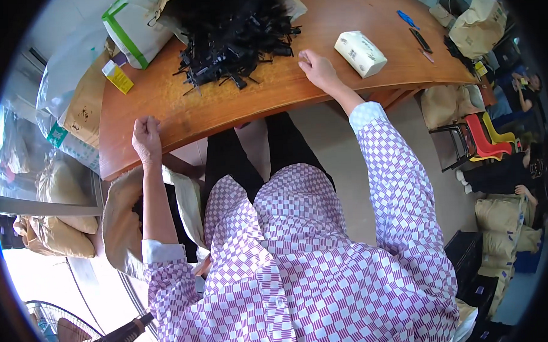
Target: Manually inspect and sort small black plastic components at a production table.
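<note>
A heap of small black parts (pixel 236 36), with thin prongs sticking out, spills from a bag onto the brown wooden table (pixel 277 86). My right hand (pixel 320 71) is over the table just right of the heap, its fingers curled together. Whatever it may hold is too small to make out. At the table's near left edge, my left hand (pixel 146 139) is closed, knuckles up, and its fingers hide anything inside. Below it an open pale sack (pixel 122 227) with dark contents stands beside my legs.
A tissue pack (pixel 360 53) lies right of my right hand. Farther right are blue pliers (pixel 407 20) and a black phone-like object (pixel 420 40). A yellow-and-white box (pixel 117 77) and a white-green bag (pixel 137 31) are at left. A person (pixel 497 172) is at far right.
</note>
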A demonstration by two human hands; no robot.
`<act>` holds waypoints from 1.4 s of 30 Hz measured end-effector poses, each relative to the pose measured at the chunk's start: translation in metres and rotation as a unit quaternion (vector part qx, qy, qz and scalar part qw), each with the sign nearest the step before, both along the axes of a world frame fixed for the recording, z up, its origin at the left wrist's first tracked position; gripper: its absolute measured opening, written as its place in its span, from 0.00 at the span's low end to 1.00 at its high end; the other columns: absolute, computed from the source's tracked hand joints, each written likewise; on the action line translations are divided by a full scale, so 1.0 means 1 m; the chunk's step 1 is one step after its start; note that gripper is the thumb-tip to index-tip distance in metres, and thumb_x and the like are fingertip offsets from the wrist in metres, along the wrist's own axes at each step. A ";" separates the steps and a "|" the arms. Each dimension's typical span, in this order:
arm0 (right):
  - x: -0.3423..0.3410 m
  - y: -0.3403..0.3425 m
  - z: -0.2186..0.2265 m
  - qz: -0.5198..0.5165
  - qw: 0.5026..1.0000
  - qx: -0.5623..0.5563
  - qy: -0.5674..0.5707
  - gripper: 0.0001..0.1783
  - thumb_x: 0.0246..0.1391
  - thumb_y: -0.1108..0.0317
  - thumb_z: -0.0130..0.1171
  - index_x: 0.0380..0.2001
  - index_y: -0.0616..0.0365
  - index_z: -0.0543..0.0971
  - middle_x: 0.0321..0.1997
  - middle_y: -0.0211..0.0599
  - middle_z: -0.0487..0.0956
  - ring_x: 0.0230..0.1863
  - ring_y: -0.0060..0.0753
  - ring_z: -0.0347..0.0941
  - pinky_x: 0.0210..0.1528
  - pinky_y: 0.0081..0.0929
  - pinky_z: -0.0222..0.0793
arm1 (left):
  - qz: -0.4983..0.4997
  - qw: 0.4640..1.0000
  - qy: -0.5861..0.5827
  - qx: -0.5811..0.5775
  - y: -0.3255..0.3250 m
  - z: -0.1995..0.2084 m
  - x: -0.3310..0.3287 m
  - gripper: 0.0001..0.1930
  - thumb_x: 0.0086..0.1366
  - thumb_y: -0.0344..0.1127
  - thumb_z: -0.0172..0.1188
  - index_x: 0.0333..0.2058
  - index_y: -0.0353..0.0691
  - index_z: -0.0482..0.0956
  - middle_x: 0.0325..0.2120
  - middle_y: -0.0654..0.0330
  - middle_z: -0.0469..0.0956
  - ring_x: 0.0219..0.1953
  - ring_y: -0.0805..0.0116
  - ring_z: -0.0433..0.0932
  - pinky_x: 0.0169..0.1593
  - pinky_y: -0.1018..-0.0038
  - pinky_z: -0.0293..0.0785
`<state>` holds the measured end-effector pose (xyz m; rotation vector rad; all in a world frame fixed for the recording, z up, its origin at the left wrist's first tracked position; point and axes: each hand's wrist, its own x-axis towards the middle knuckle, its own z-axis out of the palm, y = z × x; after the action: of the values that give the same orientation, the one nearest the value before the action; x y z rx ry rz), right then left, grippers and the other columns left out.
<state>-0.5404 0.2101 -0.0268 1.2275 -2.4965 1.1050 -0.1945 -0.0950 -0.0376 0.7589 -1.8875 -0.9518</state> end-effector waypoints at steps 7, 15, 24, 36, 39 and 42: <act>-0.007 -0.011 0.046 -0.142 0.963 -0.219 0.074 0.13 0.54 0.64 0.54 0.41 0.59 0.73 0.32 0.49 0.78 0.34 0.45 0.76 0.39 0.35 0.71 | -0.004 1.000 0.004 -0.002 -0.009 -0.016 0.014 0.04 0.65 0.29 0.51 0.31 0.36 0.72 0.25 0.61 0.76 0.30 0.75 0.77 0.35 0.80 0.75; -0.065 0.088 0.054 -0.235 0.862 -0.326 -0.309 0.14 0.57 0.60 0.50 0.40 0.60 0.73 0.27 0.36 0.76 0.15 0.20 0.65 0.13 0.20 0.58 | 0.038 0.997 -0.038 -0.057 0.008 0.000 0.006 0.07 0.64 0.32 0.52 0.29 0.35 0.73 0.21 0.61 0.76 0.26 0.75 0.76 0.33 0.78 0.74; -0.058 0.058 0.052 -0.228 0.946 -0.222 0.062 0.11 0.54 0.65 0.52 0.36 0.61 0.75 0.31 0.46 0.78 0.32 0.44 0.75 0.36 0.35 0.71 | 0.028 0.999 0.021 -0.004 0.010 -0.008 -0.006 0.08 0.60 0.35 0.58 0.29 0.36 0.74 0.21 0.56 0.77 0.27 0.70 0.78 0.32 0.74 0.72; 0.078 -0.055 0.024 0.117 0.985 0.083 0.092 0.14 0.51 0.57 0.58 0.37 0.53 0.74 0.38 0.38 0.78 0.39 0.44 0.75 0.39 0.38 0.72 | -0.104 0.950 -0.266 -0.123 0.136 0.058 -0.131 0.19 0.59 0.43 0.56 0.48 0.45 0.70 0.41 0.53 0.77 0.43 0.55 0.77 0.45 0.62 0.71; 0.083 -0.060 0.025 0.110 0.978 0.137 0.117 0.13 0.52 0.59 0.57 0.36 0.55 0.73 0.41 0.39 0.78 0.40 0.46 0.75 0.39 0.40 0.71 | -0.115 0.922 -0.350 -0.123 0.130 0.060 -0.141 0.22 0.58 0.44 0.58 0.50 0.44 0.68 0.41 0.52 0.77 0.45 0.53 0.75 0.46 0.61 0.70; 0.077 -0.058 0.032 0.091 0.979 0.152 0.096 0.12 0.52 0.60 0.57 0.35 0.56 0.73 0.38 0.41 0.78 0.39 0.48 0.75 0.38 0.41 0.72 | -0.139 0.905 -0.379 -0.134 0.126 0.057 -0.134 0.24 0.57 0.45 0.59 0.50 0.44 0.67 0.42 0.52 0.77 0.45 0.51 0.75 0.46 0.61 0.71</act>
<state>-0.4629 0.1523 0.0054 1.5851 -2.5060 0.6112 -0.3288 0.0307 0.0194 0.7630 -2.8004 -0.5628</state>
